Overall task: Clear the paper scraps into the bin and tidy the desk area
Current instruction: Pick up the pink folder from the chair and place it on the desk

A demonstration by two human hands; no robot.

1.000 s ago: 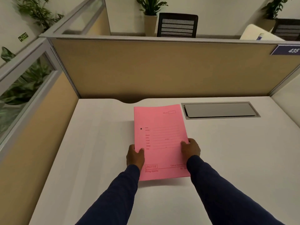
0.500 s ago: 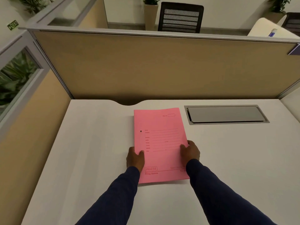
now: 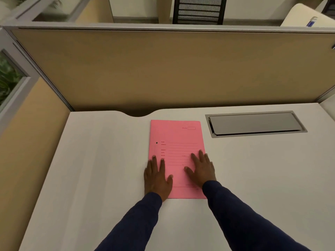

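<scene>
I see my left hand (image 3: 157, 178) lying flat with fingers spread over the lower left edge of the pink folder (image 3: 176, 156), partly on the folder and partly on the bench (image 3: 90, 169). My right hand (image 3: 201, 169) lies flat and spread on the folder's lower right part; neither hand grips anything. The folder lies flat at the middle of the frame, its long sides running away from me, printed lines facing up.

To the right of the folder's top corner, just beside it, a grey cable hatch (image 3: 255, 124) is set flush into the bench. Behind the folder's top edge the bench has a curved cutout (image 3: 138, 113) against the tan partition (image 3: 172, 69), which walls off the whole far side. A second partition with a glass pane (image 3: 10, 78) closes the left side of the frame, green leaves behind it. Above the far partition, at the top of the frame, a black mesh chair back (image 3: 198, 10) shows.

The bench is pale and plain. Bare surface lies to the left of the folder, to the right below the hatch, and near the bottom of the frame between my dark blue sleeves (image 3: 244, 220).
</scene>
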